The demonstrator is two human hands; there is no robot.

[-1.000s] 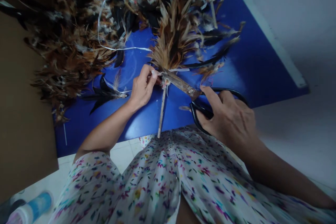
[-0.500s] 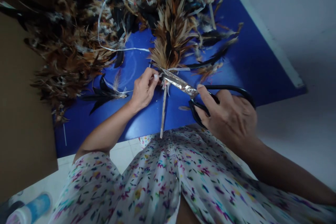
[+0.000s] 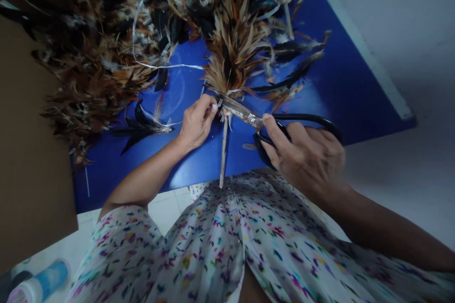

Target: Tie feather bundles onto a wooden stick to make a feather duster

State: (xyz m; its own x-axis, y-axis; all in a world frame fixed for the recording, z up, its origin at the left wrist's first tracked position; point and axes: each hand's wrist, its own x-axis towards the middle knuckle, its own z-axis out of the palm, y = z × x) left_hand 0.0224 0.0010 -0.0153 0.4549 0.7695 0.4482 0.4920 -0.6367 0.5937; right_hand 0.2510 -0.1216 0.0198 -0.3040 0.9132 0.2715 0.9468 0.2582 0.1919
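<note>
The floral garment (image 3: 199,246) fills the view from six o'clock, and past it the blue table (image 3: 359,94) spreads toward twelve. A heap of brown and black feathers (image 3: 95,80) covers the table from ten to twelve o'clock. The feather bundle (image 3: 234,52) lies at the middle, plumes toward twelve and its thin stick (image 3: 223,151) toward six. The right hand (image 3: 309,156), at four o'clock from the binding, is wrapped round the black handles of the scissors (image 3: 239,111), knuckles up, index finger reaching along toward the pivot; the blades point to ten o'clock and meet the binding. The left hand (image 3: 196,120) comes in from eight o'clock, bare forearm slanting up, thumb and forefinger pinched narrow on a small pale strip (image 3: 220,102) beside the blade tips. A black feather tuft (image 3: 137,128) lies at nine o'clock from that hand, and a thin white ribbon (image 3: 159,66) curves at ten.
</note>
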